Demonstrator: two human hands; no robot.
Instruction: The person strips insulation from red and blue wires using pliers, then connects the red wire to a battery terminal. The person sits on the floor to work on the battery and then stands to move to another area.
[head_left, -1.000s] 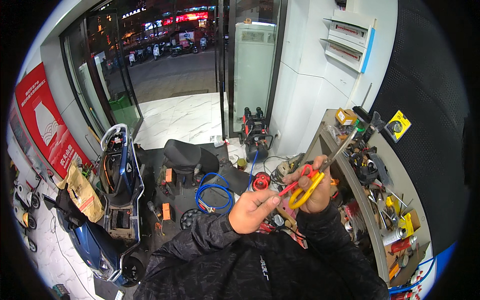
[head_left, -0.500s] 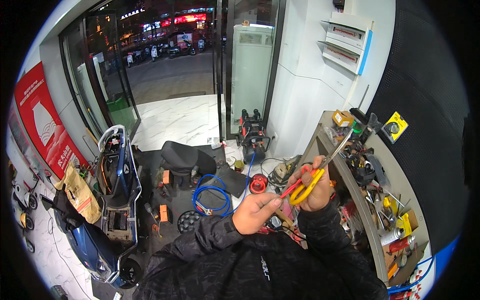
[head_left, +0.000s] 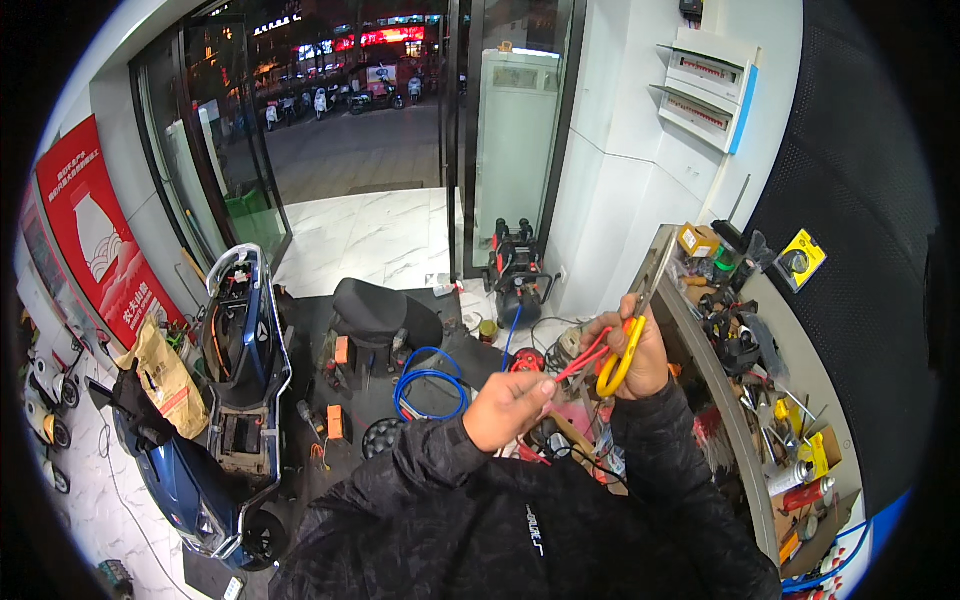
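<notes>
My right hand (head_left: 642, 352) grips a pair of yellow-handled scissors (head_left: 618, 372), their metal blades pointing up toward the right, and its fingers also touch a looped red wire (head_left: 585, 358). My left hand (head_left: 508, 408) is lower and to the left, closed with thumb against fingers on the other end of that wire. The wire stretches between both hands, above cluttered tools and parts. Both forearms are in dark sleeves.
At left stands a partly stripped blue scooter (head_left: 178, 490). Ahead lie a loose seat (head_left: 385, 318), a blue hose coil (head_left: 430, 400) and an air compressor (head_left: 518, 282) by the glass doors. A cluttered metal workbench (head_left: 722, 395) runs along the right.
Both hands have risen slightly. The scissors are tilted more upright, and the red wire's loop shows more clearly left of the yellow handles.
</notes>
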